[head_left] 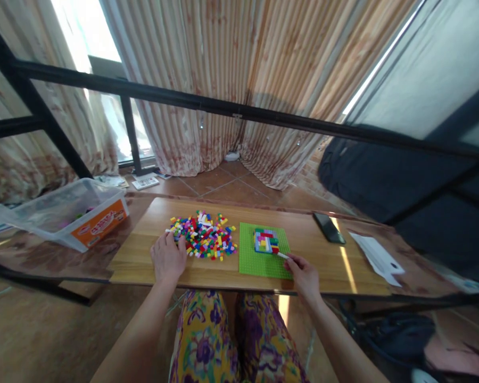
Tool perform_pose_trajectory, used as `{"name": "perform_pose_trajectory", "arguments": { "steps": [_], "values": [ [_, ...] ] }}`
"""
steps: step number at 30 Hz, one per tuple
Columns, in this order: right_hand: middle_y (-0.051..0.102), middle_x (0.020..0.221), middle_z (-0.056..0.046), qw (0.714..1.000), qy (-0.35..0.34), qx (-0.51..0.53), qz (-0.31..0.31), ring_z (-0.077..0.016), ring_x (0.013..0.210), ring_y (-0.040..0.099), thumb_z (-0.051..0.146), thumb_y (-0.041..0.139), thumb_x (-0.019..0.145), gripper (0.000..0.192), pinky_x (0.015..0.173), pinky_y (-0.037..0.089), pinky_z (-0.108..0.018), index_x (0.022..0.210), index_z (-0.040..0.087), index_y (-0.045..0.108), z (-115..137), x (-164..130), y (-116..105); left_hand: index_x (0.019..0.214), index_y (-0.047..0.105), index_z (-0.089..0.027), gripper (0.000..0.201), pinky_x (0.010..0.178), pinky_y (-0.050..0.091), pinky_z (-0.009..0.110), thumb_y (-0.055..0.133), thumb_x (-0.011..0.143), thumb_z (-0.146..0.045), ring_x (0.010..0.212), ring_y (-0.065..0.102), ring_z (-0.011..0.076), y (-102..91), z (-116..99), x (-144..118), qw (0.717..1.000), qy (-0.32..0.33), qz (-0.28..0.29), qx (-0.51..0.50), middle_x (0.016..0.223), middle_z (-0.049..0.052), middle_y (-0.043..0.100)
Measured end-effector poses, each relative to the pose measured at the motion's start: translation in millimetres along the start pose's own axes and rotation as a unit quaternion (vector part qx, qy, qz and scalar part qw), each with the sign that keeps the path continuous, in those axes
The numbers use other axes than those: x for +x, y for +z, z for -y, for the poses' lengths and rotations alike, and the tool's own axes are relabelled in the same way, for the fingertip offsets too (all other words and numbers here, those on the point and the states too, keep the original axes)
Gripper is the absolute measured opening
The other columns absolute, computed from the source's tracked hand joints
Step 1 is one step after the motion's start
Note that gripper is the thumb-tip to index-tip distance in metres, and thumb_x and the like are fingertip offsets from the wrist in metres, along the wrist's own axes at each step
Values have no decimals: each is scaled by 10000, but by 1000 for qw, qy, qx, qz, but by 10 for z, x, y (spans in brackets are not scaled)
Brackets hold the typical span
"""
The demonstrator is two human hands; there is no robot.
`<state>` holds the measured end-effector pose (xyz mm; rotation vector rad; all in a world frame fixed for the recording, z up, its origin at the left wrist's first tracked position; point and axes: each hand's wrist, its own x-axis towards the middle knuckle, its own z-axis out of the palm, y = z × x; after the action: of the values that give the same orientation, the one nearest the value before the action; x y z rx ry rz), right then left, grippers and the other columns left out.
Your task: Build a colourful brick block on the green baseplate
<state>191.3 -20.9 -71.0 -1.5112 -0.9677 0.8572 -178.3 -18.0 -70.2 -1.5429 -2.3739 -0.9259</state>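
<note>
A heap of small mixed-colour toy bricks [205, 236] lies spread on the wooden board. At the heap's left edge is my left hand [168, 256], its thumb and fingers apart and its fingertips at the bricks; a small white piece shows just beyond them. The green baseplate [247, 263] lies right of the heap. On it stands a low, roughly square brick build [265, 241] with a blue and grey border and several colours inside. Between thumb and fingers, my right hand [303, 272] pinches a long white brick [282, 256] near the build's front right corner, over the baseplate.
A black phone [329, 229] lies on the right part of the board [303, 229], with a white paper piece [377, 255] farther right. A clear plastic box [75, 215] with an orange label stands at the left. Black metal bars [223, 106] cross in front of the curtains.
</note>
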Motion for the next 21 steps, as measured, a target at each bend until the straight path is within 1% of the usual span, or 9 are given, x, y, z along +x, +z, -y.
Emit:
{"name": "perform_pose_trajectory", "arguments": {
  "steps": [6, 10, 13, 15, 19, 21],
  "values": [
    [691, 658, -51, 1000, -9, 17, -22, -180, 591, 635, 556, 707, 604, 447, 578, 534, -311, 808, 160, 685, 21, 73, 158, 1182, 584, -55, 507, 972, 403, 469, 338, 946, -431, 1156, 539, 328, 4, 18, 26, 1000, 10, 6, 15, 1220, 225, 598],
    [694, 682, -59, 999, -19, -3, -47, -178, 614, 630, 543, 648, 663, 430, 586, 509, -299, 830, 148, 680, 32, 92, 268, 1171, 590, -61, 513, 971, 405, 468, 333, 945, -443, 1152, 542, 323, 5, 26, 38, 1000, 17, 3, 14, 1219, 224, 597],
    [714, 740, -86, 995, -53, -64, -64, -189, 670, 638, 514, 609, 709, 396, 628, 487, -297, 818, 141, 687, 107, 74, 346, 1163, 594, -62, 515, 975, 402, 468, 328, 941, -444, 1143, 545, 320, 7, 35, 45, 1000, 20, 4, 16, 1205, 226, 600],
    [726, 776, -94, 986, -85, -124, -71, -195, 708, 643, 498, 579, 746, 368, 658, 470, -299, 804, 154, 697, 172, 47, 390, 1162, 594, -59, 526, 967, 407, 466, 319, 940, -448, 1124, 553, 322, 5, 38, 49, 1000, 19, 8, 19, 1194, 226, 605],
    [727, 772, -69, 953, -125, -265, -76, -197, 718, 636, 483, 541, 794, 328, 653, 423, -300, 782, 202, 710, 256, -9, 433, 1163, 595, -49, 541, 957, 415, 467, 319, 937, -456, 1114, 557, 330, -2, 33, 52, 1000, 17, 15, 21, 1195, 233, 605],
    [724, 766, -60, 938, -132, -312, -70, -197, 727, 635, 469, 543, 801, 303, 644, 407, -295, 771, 218, 710, 267, -32, 435, 1167, 595, -61, 529, 965, 408, 469, 328, 935, -455, 1123, 553, 325, -2, 29, 51, 1000, 13, 14, 15, 1198, 227, 603]
  ]
}}
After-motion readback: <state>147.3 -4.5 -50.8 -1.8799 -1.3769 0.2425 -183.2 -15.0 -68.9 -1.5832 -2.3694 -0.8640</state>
